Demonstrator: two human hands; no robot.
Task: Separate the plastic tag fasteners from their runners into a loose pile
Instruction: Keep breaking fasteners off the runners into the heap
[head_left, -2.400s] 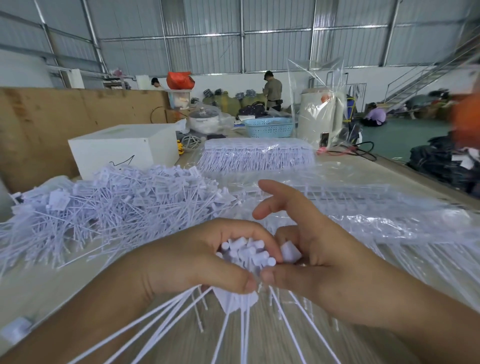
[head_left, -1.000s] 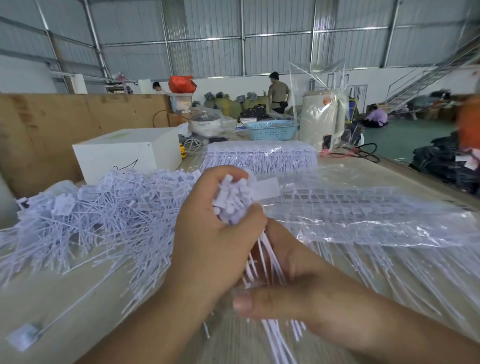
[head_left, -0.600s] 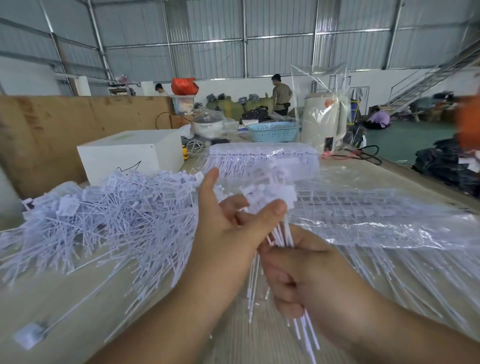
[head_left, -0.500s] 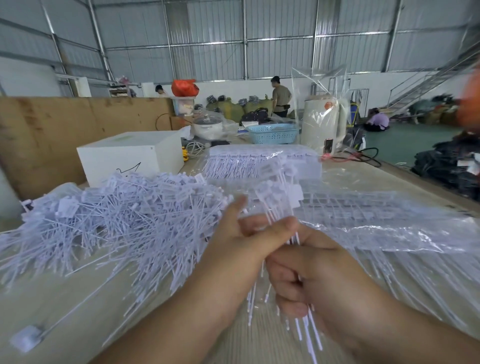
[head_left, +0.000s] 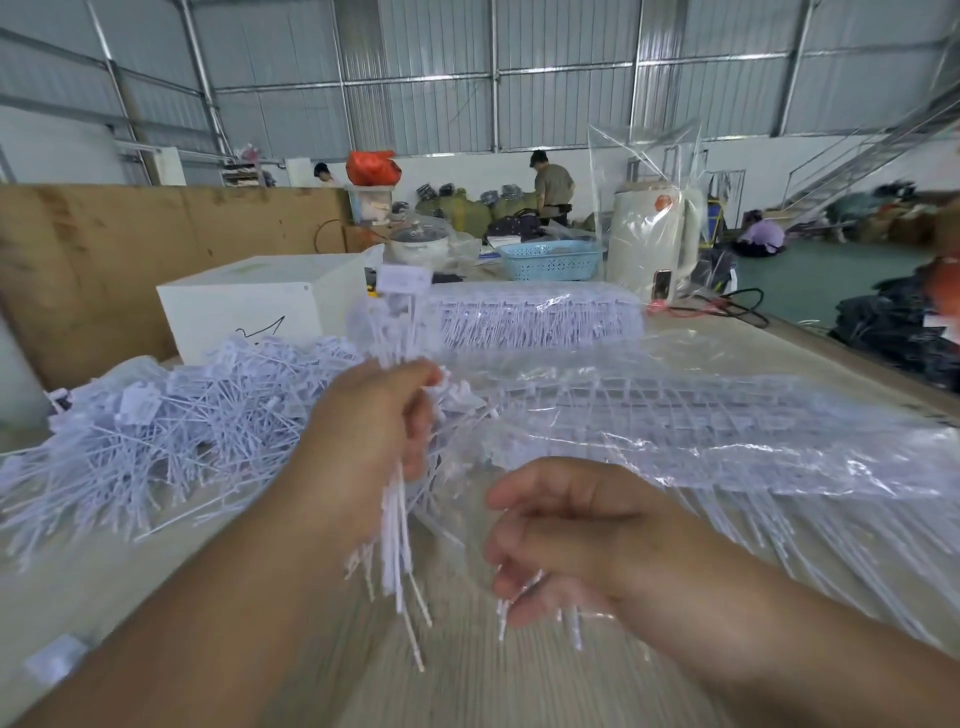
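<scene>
Now the right hand (head_left: 566, 540) has let go, fingers loosely curled, leaving the fastener bundle (head_left: 397, 415) gripped by the left hand (head_left: 371, 441), seemingly bound for the loose pile (head_left: 171, 431).

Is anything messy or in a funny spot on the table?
One lone fastener lies near the table's front left edge, apart from the big loose pile. The rest looks like normal work: the left hand holds a bundle of fasteners upright.

Left hand (head_left: 363, 441) grips fastener bundle (head_left: 397, 364); right hand (head_left: 566, 535) apart, fingers curled.
</scene>
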